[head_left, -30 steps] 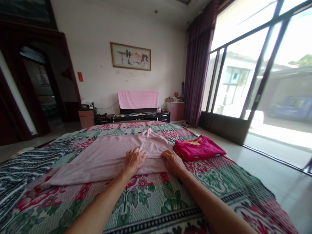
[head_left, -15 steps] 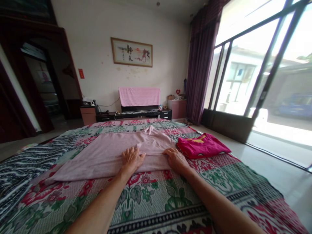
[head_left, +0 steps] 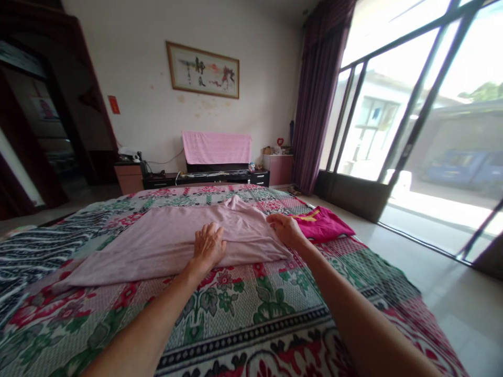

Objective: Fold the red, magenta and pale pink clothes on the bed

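Observation:
A pale pink garment [head_left: 165,241] lies spread across a bed covered by a floral red and green blanket [head_left: 251,309]. My left hand [head_left: 208,245] rests flat on its near edge, fingers stretched out. At the garment's right edge, my right hand [head_left: 286,229] has its fingers curled on the cloth. A folded bright pink garment with yellow trim [head_left: 323,223] lies just right of that hand.
A black and white patterned cloth [head_left: 27,256] covers the bed's left side. Beyond the bed stand a low dark cabinet [head_left: 204,179] with a pink towel [head_left: 216,147] draped over a screen, and a small pink cabinet [head_left: 278,168]. Large windows [head_left: 412,120] and purple curtains [head_left: 314,94] fill the right.
My right hand has moved from the garment's near right edge further up along its right side, closer to the folded bright pink garment. My left hand has stayed in place.

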A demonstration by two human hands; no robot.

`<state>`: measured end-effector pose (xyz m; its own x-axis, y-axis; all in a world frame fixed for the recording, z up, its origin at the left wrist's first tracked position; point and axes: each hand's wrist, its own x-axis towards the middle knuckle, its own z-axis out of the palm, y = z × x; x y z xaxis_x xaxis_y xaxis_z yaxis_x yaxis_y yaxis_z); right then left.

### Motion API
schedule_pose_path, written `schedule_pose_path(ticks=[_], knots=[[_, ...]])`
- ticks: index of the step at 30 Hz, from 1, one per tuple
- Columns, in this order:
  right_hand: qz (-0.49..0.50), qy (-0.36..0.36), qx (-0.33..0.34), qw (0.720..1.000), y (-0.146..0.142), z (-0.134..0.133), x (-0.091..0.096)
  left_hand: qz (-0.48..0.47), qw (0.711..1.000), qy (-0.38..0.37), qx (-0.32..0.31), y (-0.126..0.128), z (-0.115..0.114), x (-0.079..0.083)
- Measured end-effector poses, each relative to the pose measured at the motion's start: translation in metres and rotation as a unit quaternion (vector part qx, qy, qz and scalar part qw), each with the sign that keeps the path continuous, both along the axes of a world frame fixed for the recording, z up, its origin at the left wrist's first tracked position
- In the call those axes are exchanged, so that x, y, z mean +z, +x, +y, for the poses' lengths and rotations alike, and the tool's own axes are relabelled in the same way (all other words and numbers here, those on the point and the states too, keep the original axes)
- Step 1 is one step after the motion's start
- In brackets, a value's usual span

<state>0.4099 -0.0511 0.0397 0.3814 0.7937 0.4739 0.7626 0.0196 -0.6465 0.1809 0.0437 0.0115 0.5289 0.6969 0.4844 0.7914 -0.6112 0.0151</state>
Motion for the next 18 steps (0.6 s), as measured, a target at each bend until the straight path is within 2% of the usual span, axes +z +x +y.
schedule_pose_path(ticks=[4, 9, 18], knots=[[0.009, -0.015, 0.028, 0.999, 0.008, -0.008, 0.015, -0.017, 0.996, 0.024, -0.088, 0.006, -0.002, -0.003], [-0.028, -0.055, 0.034, 0.998, 0.011, -0.013, 0.019, -0.014, 0.982, 0.029, -0.187, 0.016, -0.01, -0.013], [-0.063, -0.093, 0.027, 0.993, 0.006, -0.017, 0.02, 0.016, 0.976, -0.015, -0.219, 0.02, -0.012, -0.021]])
